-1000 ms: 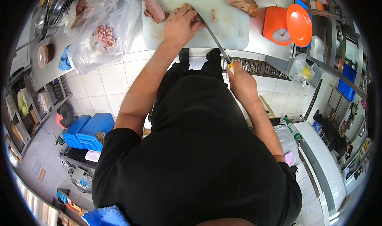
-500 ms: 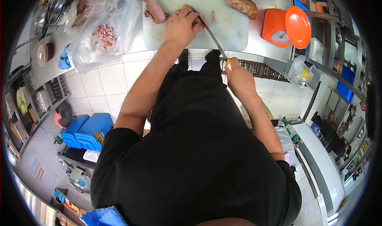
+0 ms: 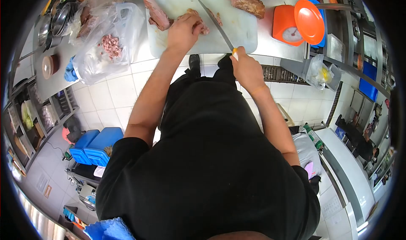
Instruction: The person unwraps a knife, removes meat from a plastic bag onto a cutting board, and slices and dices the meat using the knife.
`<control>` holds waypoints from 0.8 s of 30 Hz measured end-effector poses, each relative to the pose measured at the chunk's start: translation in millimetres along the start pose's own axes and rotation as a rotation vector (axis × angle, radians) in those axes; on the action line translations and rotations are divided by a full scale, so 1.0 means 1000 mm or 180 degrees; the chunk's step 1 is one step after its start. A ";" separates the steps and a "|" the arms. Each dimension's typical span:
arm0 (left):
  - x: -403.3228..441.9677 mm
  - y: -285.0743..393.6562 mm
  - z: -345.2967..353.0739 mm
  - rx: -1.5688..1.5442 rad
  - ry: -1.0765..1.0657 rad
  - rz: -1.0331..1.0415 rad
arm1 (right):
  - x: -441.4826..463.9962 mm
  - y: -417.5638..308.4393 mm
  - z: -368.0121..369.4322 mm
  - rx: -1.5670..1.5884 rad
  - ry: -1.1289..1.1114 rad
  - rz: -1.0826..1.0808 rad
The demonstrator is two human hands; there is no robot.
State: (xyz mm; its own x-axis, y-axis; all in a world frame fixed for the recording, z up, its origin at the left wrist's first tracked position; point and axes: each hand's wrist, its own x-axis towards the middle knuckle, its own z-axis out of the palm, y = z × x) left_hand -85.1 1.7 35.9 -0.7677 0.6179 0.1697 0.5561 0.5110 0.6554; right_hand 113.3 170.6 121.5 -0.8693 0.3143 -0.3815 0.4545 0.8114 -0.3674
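My right hand [image 3: 246, 70] is wrapped round the yellow-and-white handle of a long kitchen knife [image 3: 220, 27]. Its blade points up and left over the pale cutting board [image 3: 169, 44], apart from my left hand. Curled fingers of my left hand [image 3: 182, 33] grip a piece of meat [image 3: 201, 28], which they partly cover. Just left of that hand lies a larger pinkish chunk of meat [image 3: 156, 14]. Beyond the blade are a thin meat strip [image 3: 218, 18] and a browned chunk of meat [image 3: 248, 4] at the board's upper right.
An open plastic bag [image 3: 134, 37] with diced meat [image 3: 111, 46] sits on the steel counter to the left, near a blue cloth [image 3: 70, 71] and a lidded tub [image 3: 49, 66]. To the right stands an orange scale [image 3: 287, 24] with an orange plate [image 3: 309, 21].
The knife blade has come away from the meat by my left fingers and now sits to their right. My left hand has shifted slightly, still on the meat. The whole view has tilted a little.
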 end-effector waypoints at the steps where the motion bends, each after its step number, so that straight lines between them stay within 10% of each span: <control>1: 0.000 0.000 -0.002 0.0075 0.0008 -0.0049 | -0.004 -0.001 -0.006 -0.0051 -0.0071 -0.0042; 24: 0.009 0.003 -0.010 0.0452 0.0054 0.0002 | 0.034 -0.022 0.023 -0.0111 -0.0142 -0.0281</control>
State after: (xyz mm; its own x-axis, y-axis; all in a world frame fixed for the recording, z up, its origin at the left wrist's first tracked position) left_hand -93.6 2.8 47.2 -0.7719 0.6088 0.1833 0.5953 0.5907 0.5447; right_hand 78.2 151.9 97.3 -0.8959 0.2191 -0.3864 0.3687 0.8519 -0.3718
